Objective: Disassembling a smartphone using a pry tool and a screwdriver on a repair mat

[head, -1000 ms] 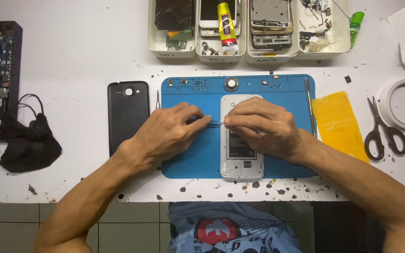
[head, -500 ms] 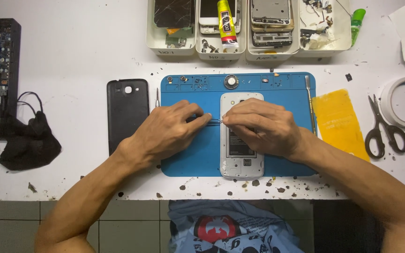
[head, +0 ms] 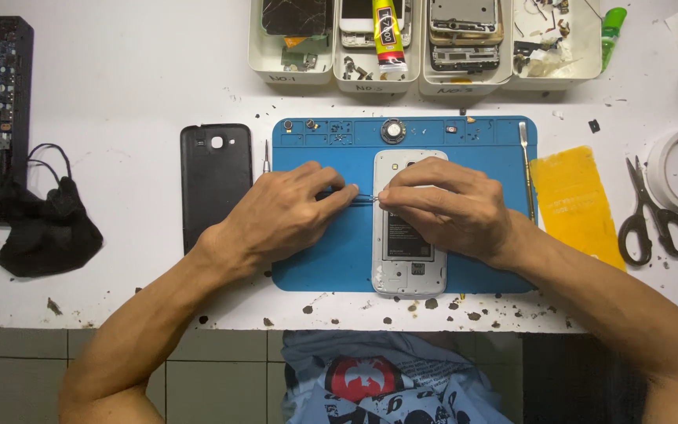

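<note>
Your left hand (head: 288, 210) pinches thin tweezers (head: 362, 198) at the left edge of the open white phone (head: 408, 259) on the blue mat (head: 480, 141), your right hand (head: 450, 206) pressing it flat: you seem mid-extraction, so steady, gentle pulling comes next.

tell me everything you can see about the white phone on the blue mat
The phone lies flat on the blue mat, long side running away from the person, back upward with its cover off. The shell looks like white plastic with a rounded outline; a dark battery with a label fills the middle, and small slots show below it. The right hand rests across its upper half, hiding that part. The left hand holds thin tweezers at the phone's left edge. A black back cover lies apart, left of the mat.
</note>
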